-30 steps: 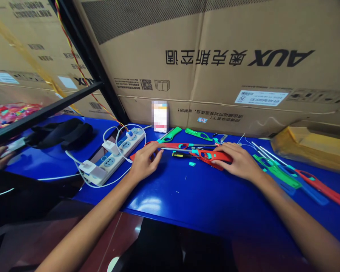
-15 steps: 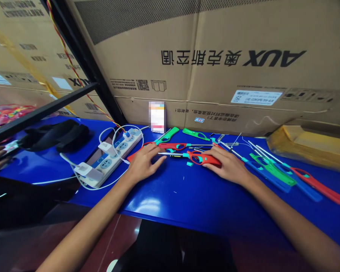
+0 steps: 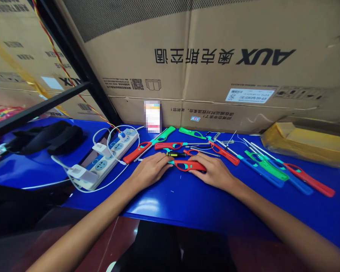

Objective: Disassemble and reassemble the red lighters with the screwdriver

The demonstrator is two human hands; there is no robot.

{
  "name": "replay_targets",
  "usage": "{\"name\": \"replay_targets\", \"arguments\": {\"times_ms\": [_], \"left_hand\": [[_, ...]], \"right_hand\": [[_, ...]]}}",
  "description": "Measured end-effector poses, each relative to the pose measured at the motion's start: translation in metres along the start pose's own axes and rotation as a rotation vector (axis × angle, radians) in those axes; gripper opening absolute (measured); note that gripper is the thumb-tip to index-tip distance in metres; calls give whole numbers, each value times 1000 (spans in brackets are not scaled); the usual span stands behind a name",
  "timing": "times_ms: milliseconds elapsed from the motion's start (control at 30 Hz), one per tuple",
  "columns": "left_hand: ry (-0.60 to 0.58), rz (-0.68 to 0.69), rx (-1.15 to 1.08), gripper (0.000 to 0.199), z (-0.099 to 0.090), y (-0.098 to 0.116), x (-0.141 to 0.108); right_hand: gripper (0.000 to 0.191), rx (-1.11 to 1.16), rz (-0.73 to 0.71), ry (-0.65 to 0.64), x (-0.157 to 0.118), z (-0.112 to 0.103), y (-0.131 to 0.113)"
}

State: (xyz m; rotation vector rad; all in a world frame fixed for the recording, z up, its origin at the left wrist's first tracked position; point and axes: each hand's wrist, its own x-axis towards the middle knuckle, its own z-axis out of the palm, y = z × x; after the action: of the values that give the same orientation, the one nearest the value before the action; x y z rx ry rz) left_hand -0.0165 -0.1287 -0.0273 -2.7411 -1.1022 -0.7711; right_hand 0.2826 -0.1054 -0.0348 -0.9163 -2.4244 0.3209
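My right hand (image 3: 215,172) is closed on the handle end of a red lighter (image 3: 193,165) with a teal trigger, which lies level just above the blue table. At the lighter's other end, my left hand (image 3: 151,168) has its fingers closed round the metal tube, hiding most of it. Just behind the hands lie a black and yellow screwdriver (image 3: 175,154) and another red lighter (image 3: 168,146). Red and green lighters cross beside my left hand; a red handle (image 3: 226,154) lies behind my right hand.
A white power strip (image 3: 117,155) with plugs and cables is at the left. Blue, green and red lighters (image 3: 308,180) lie at the right, near a yellow-taped box (image 3: 306,145). A phone-like screen (image 3: 153,117) leans on the large carton (image 3: 209,26).
My left hand has closed over the lighter's metal tube, which was showing before. My right hand and the red lighter have shifted left. The co-worker's hand at the left has left view.
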Motion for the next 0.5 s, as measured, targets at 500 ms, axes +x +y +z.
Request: {"name": "replay_targets", "arguments": {"times_ms": [500], "left_hand": [[163, 58, 100, 19, 5, 5, 0]], "right_hand": [[20, 187, 84, -27, 6, -5, -2]]}}
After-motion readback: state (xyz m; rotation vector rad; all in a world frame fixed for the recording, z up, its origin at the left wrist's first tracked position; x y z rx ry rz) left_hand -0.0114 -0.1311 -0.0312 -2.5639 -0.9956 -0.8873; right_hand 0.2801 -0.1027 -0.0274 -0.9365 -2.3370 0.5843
